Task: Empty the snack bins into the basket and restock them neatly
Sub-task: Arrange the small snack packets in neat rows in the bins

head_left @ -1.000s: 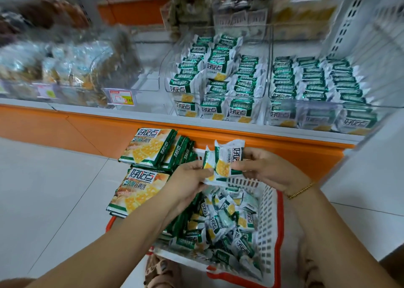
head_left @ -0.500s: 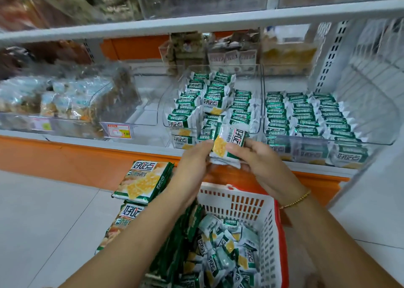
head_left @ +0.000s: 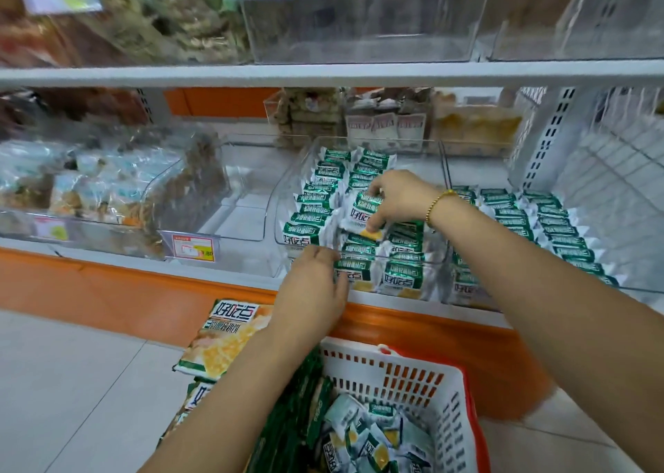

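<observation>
- Blurring hides the far-left shelf goods (head_left: pixel 90 185); the basket (head_left: pixel 449 393) is cut off below.
- The right hand (head_left: pixel 399 199) pinches a snack packet (head_left: pixel 359 214) above the middle bin (head_left: pixel 285 199) and its packed rows.
- The left hand (head_left: pixel 316 285) meets that bin's front wall; its grip is unclear.
- Loose packets (head_left: pixel 359 433) lie in the basket.

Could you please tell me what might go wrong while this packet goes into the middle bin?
The packet pinched by the right hand is tilted above the rows; released, it may land crooked and spoil the stacking. The left hand at the bin's front wall could nudge the front packets. The large bags piled beside the basket might slide.
</observation>
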Action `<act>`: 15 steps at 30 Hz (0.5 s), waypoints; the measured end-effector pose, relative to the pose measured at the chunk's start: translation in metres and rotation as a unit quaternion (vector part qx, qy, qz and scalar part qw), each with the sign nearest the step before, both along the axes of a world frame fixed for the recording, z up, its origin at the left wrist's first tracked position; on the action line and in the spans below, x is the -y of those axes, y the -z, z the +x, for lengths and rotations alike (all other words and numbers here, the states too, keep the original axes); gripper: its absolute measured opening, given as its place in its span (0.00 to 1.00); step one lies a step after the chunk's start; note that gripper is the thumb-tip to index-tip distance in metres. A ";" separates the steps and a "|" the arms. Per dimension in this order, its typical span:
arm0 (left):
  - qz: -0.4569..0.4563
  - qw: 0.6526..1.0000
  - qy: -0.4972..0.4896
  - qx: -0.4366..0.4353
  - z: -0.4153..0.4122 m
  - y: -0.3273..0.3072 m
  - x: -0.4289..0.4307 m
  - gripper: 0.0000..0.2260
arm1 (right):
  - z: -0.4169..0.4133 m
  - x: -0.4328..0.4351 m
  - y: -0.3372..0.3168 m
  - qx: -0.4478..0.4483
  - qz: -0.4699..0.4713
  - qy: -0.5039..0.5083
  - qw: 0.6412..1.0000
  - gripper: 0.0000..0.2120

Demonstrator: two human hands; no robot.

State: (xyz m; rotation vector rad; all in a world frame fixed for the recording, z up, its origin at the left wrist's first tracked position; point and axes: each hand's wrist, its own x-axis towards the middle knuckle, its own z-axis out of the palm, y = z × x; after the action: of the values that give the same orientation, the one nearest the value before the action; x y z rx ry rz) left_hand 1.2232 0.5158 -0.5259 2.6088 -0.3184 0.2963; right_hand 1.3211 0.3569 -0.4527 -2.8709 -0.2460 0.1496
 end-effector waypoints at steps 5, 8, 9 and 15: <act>-0.032 0.998 -0.035 0.041 0.015 -0.005 -0.012 0.13 | 0.013 -0.021 0.010 0.016 -0.122 -0.048 0.991 0.34; -0.011 0.999 -0.027 0.020 0.017 -0.003 -0.017 0.16 | 0.022 -0.024 0.016 0.036 -0.112 -0.036 0.992 0.35; -0.003 1.000 -0.019 0.014 0.016 -0.001 -0.018 0.18 | 0.023 -0.023 0.016 0.039 -0.105 -0.031 0.993 0.36; 0.015 1.000 0.012 0.012 0.005 -0.003 -0.017 0.23 | 0.010 -0.011 0.030 0.117 -0.169 -0.114 0.972 0.30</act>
State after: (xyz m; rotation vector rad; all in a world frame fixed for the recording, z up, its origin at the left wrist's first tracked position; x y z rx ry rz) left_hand 1.2286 0.5330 -0.5232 2.6299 -0.3658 0.3176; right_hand 1.3312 0.3678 -0.4827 -3.1894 -0.6572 -0.1180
